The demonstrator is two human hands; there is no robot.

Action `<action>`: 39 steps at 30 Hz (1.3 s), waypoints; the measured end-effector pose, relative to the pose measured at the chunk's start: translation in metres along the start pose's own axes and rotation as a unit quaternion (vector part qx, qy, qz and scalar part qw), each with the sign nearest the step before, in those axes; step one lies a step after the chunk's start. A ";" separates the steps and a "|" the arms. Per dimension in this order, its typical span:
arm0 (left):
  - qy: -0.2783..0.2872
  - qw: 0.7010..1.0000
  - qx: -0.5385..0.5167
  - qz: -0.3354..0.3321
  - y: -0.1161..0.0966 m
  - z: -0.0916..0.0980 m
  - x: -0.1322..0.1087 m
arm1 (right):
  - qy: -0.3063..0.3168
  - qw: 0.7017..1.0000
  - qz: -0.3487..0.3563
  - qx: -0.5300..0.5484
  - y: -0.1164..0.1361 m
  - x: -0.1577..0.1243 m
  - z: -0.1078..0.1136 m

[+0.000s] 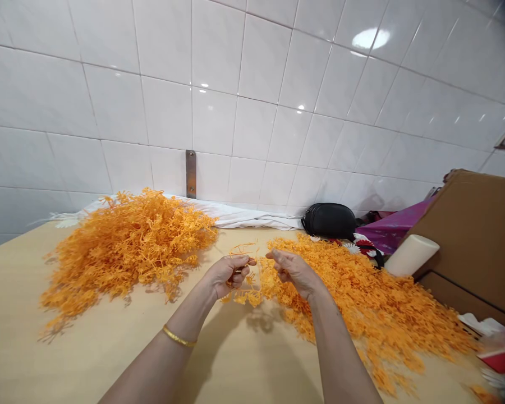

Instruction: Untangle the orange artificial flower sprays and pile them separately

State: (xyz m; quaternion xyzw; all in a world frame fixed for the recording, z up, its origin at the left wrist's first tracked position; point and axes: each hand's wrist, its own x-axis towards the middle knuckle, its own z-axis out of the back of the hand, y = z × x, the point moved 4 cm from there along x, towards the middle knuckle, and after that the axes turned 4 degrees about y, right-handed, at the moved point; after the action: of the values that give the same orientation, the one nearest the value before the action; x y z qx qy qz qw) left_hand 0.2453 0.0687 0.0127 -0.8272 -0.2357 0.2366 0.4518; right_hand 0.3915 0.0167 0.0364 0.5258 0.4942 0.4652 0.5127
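Observation:
Both of my hands are raised over the middle of the pale wooden table. My left hand is closed on an orange plastic sprig frame, which hangs down between the two hands. My right hand pinches the same frame from the other side, fingers pressed together. A gold bangle circles my left wrist. To the left lies a heap of orange plastic frames. To the right spreads a flatter pile of small orange pieces, partly under my right forearm.
A white tiled wall runs along the back, with white cloth at its foot. A black pouch, purple bag, brown cardboard box and a cream cylinder crowd the right side. Some white daisy-like flowers lie near the pouch.

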 end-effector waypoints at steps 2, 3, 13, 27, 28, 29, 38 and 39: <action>-0.001 1.000 -0.001 -0.008 -0.001 0.001 0.001 | 0.039 0.999 0.004 -0.034 -0.002 0.000 -0.008; -0.004 1.000 0.000 -0.012 -0.001 0.001 0.001 | 0.044 0.998 0.011 -0.039 -0.002 0.001 -0.010; 0.113 0.983 -0.143 0.003 -0.008 -0.009 -0.008 | -0.063 0.996 0.035 0.045 0.000 0.005 0.003; 0.090 0.995 0.022 -0.024 0.013 -0.008 0.004 | 0.000 0.992 0.079 -0.096 0.007 0.000 -0.015; 0.073 0.996 0.029 -0.031 0.012 -0.008 0.004 | -0.016 0.992 0.081 -0.093 0.006 0.002 -0.014; 0.054 0.997 0.032 -0.041 0.012 -0.009 0.004 | -0.034 0.992 0.086 -0.086 0.005 0.004 -0.013; -0.088 0.988 -0.037 -0.124 0.001 0.006 0.003 | -0.441 0.878 0.137 0.130 -0.005 -0.005 0.065; -0.098 0.986 -0.041 -0.132 -0.001 0.008 0.002 | -0.460 0.866 0.138 0.137 -0.003 -0.009 0.071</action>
State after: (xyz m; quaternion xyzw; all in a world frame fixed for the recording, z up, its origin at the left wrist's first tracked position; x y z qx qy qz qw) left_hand 0.2418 0.0755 0.0088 -0.7797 -0.3955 0.2446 0.4194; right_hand 0.4613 0.0023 0.0306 0.8082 0.1837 0.1645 0.5348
